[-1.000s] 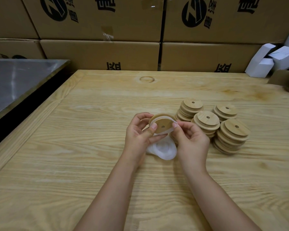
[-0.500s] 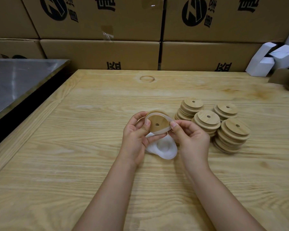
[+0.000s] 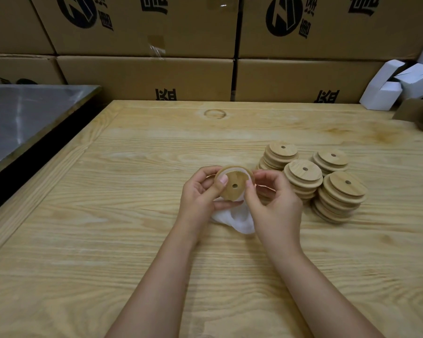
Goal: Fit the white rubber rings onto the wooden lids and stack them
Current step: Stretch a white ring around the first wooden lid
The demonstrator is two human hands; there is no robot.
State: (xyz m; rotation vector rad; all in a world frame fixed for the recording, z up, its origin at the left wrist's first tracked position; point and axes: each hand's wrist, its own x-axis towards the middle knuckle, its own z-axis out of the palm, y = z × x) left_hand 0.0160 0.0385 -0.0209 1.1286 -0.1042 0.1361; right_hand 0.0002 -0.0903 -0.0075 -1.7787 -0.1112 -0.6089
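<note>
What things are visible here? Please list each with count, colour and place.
held lid: one, light wood, between both hands.
rubber ring: one, white, on the held lid.
lid stacks: four, light wood, right of the hands.
white pile: one, white, under the hands.
cardboard boxes: several, brown, behind.
small boxes: few, white, far right.
metal surface: one, grey, left.
table: one, pale wood, underneath.
left hand: grips the lid.
right hand: grips the lid.

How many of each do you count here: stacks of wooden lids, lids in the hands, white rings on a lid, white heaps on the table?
Stacks of wooden lids in plain view: 4
Wooden lid held by left hand and right hand: 1
White rubber ring on that lid: 1
White heap under the hands, likely rings: 1
Total: 7
</note>
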